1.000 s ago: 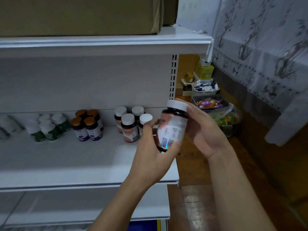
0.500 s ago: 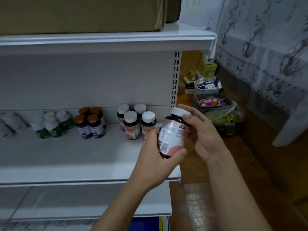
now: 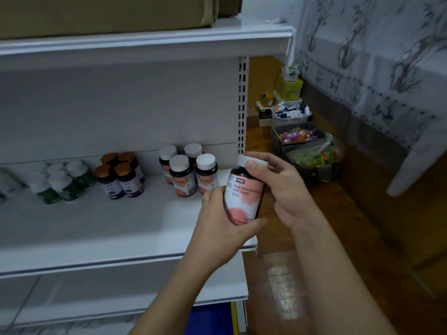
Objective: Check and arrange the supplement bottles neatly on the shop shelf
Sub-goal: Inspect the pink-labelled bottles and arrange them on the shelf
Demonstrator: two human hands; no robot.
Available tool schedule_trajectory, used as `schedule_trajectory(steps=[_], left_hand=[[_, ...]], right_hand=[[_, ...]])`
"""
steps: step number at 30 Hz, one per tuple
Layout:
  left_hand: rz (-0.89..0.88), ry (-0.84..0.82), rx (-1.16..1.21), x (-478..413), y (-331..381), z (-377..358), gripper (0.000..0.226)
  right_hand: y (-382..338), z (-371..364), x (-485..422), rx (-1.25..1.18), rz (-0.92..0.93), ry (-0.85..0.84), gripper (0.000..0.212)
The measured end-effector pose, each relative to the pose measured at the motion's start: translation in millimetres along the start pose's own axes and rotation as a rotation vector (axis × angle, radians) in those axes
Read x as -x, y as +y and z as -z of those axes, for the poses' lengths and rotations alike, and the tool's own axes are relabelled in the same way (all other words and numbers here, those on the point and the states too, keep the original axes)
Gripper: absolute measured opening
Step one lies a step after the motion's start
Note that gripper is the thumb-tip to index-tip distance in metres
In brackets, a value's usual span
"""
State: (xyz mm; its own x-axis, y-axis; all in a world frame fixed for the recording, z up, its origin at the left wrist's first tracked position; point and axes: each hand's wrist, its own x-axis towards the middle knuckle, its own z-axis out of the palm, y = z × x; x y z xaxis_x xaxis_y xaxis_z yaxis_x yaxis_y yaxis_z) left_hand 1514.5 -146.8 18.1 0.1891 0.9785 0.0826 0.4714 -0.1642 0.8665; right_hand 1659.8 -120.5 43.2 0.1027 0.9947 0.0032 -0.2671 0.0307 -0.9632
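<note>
A dark supplement bottle (image 3: 243, 197) with a white cap and a pink-and-white label is held in both hands at the right end of the white shelf (image 3: 96, 228). My left hand (image 3: 225, 228) grips its lower body, thumb under the base. My right hand (image 3: 280, 189) holds the cap and upper side. The label's front faces me. On the shelf behind stand several matching pink-label bottles (image 3: 182, 175), several orange-capped purple-label bottles (image 3: 121, 176) and several white-capped green-label bottles (image 3: 63, 182).
A cardboard box (image 3: 108, 13) lies on the top shelf. Right of the shelf upright (image 3: 242, 105), baskets of small packets (image 3: 297, 136) and yellow boxes (image 3: 289, 87) sit on a wooden floor. A patterned cloth (image 3: 377, 68) hangs at the right.
The bottle has been turned in my hands, from its barcode side to the front label, and has come upright and a little lower. The view has shifted slightly.
</note>
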Motion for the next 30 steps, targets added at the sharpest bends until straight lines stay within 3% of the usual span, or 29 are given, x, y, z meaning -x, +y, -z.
schedule_trajectory(steps=[7, 13, 20, 24, 30], left_hand=[[0.005, -0.029, 0.252, 3.2, -8.9, 6.9, 0.071], [-0.002, -0.128, 0.287, 6.8, -5.0, 7.6, 0.05], [0.048, -0.226, 0.458, 2.3, -11.7, 19.3, 0.057], [0.091, -0.201, 0.503, 0.0, -15.4, 20.8, 0.052], [0.044, -0.168, 0.103, 3.0, -7.7, 15.8, 0.059]], right_hand=[[-3.1, 5.6, 4.9, 0.072, 0.0, -0.017, 0.042], [-2.5, 17.5, 3.3, -0.013, -0.029, -0.139, 0.04], [-0.2, 29.0, 2.1, -0.067, -0.026, -0.269, 0.042], [1.9, 22.3, 2.5, -0.009, -0.016, -0.203, 0.035], [4.8, 3.9, -5.1, 0.255, -0.001, 0.076, 0.034]])
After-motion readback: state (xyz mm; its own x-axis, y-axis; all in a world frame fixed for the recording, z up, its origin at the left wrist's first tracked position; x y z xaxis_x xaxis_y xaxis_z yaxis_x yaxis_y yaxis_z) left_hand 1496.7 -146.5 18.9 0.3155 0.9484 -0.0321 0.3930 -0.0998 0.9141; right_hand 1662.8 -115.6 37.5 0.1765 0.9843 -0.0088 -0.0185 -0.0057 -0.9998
